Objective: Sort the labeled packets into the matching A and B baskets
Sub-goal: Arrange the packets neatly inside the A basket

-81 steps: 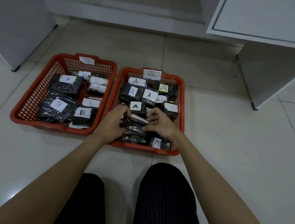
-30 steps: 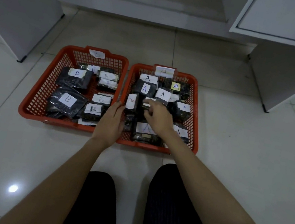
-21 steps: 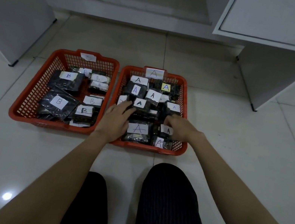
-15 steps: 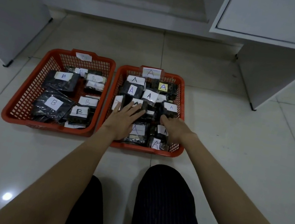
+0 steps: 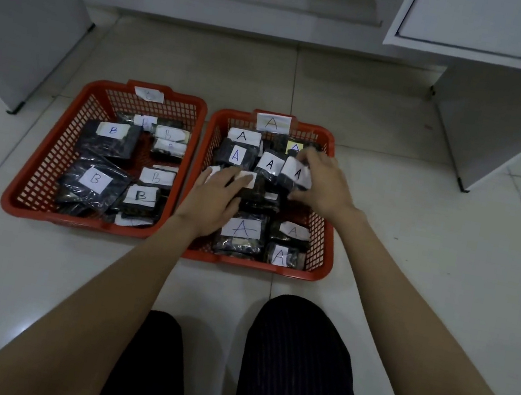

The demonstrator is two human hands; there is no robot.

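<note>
Flanking A basket (image 5: 325, 243): B basket (image 5: 50, 160), cabinet legs (image 5: 471, 137).

Indoor room, likely an office or storeroom: a glossy pale tiled floor (image 5: 400, 243) is reflecting overhead light, and plain white cabinets (image 5: 502, 80) on small dark feet are standing beyond the held packet, with a recessed plinth (image 5: 216, 5) running between them.

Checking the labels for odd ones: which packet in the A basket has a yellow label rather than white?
The packet at the far end of the A basket, with the yellow label just beyond the right hand; the others' labels are white.
</note>
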